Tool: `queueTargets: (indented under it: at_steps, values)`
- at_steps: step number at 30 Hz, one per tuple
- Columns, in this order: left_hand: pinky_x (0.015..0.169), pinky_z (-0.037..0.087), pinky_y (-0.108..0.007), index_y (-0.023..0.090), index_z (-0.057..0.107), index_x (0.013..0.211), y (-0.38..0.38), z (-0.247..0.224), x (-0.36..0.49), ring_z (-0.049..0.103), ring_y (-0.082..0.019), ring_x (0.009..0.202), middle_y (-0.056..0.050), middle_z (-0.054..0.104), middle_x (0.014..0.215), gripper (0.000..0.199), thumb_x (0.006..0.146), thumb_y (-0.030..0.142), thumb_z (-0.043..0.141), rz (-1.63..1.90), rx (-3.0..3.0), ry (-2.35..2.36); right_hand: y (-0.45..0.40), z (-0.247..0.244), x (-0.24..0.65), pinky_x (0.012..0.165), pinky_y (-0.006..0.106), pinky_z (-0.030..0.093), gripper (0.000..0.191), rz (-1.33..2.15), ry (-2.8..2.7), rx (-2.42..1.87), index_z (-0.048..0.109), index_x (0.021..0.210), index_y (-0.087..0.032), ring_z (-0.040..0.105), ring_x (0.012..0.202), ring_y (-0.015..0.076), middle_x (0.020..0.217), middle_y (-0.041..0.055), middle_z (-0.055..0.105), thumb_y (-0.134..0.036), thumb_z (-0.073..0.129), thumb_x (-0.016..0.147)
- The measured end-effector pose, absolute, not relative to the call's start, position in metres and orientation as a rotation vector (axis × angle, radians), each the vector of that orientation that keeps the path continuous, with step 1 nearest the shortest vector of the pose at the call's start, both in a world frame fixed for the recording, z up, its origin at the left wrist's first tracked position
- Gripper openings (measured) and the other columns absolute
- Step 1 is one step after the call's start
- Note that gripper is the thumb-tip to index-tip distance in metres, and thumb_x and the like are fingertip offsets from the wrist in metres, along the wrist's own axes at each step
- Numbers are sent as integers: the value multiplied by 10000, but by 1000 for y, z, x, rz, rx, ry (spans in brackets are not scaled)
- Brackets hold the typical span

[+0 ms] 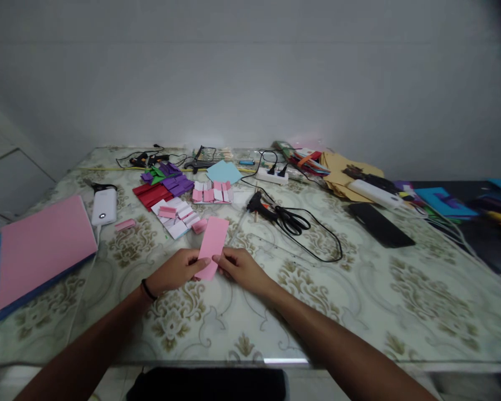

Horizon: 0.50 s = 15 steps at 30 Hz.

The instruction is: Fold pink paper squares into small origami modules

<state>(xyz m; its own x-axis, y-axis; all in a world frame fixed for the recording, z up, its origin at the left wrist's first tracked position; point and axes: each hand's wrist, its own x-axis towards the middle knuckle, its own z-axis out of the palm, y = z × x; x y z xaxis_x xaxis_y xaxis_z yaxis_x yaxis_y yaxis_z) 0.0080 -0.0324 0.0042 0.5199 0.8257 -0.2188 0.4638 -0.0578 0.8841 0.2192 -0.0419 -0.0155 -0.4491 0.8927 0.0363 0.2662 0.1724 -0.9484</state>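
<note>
A pink paper strip [214, 236] is held between both hands above the patterned tabletop, its long side pointing away from me. My left hand [182, 270] pinches its near left edge, thumb on top. From the other side, my right hand [237, 268] grips the near right edge, thumb also on top; the fingers under the paper are mostly hidden. Just beyond lie a small folded pink piece [200, 225] and white cards with folded pink and white pieces [176, 218]. A black glue gun [261, 207] with a coiled cord rests right of the strip.
At left are a large pink sheet stack [45, 250], a white power bank [104, 206] and scissors [102, 186]. Red folded paper [152, 193] and a power strip [272, 176] lie farther back. A black phone [379, 224] and yellow-brown sheets [338, 178] are at right.
</note>
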Motion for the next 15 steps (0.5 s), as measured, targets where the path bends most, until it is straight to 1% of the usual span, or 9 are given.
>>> queueTargets:
  at_steps: [4, 9, 15]
  values:
    - [569, 460, -228, 116, 700, 868, -33, 4, 9, 523, -132, 638, -22, 618, 731, 427, 939, 494, 515, 433, 1678, 1105, -42, -17, 219, 564, 235, 349, 502, 1298, -1830, -1086, 566, 711, -173, 449, 567, 113, 600, -29, 523, -601, 495, 965]
    - [565, 469, -221, 121, 715, 917, -34, 7, 10, 528, -129, 643, -28, 640, 760, 401, 946, 465, 511, 438, 1651, 1106, -43, -14, 218, 556, 240, 338, 524, 1297, -1833, -1086, 557, 709, -176, 434, 556, 114, 591, -27, 516, -619, 456, 972]
    - [581, 477, -222, 114, 708, 906, -34, 9, 10, 532, -133, 669, -34, 641, 775, 400, 952, 459, 510, 445, 1686, 1104, -43, -16, 219, 563, 240, 334, 483, 1313, -1831, -1094, 553, 702, -174, 436, 554, 111, 598, -30, 515, -569, 497, 974]
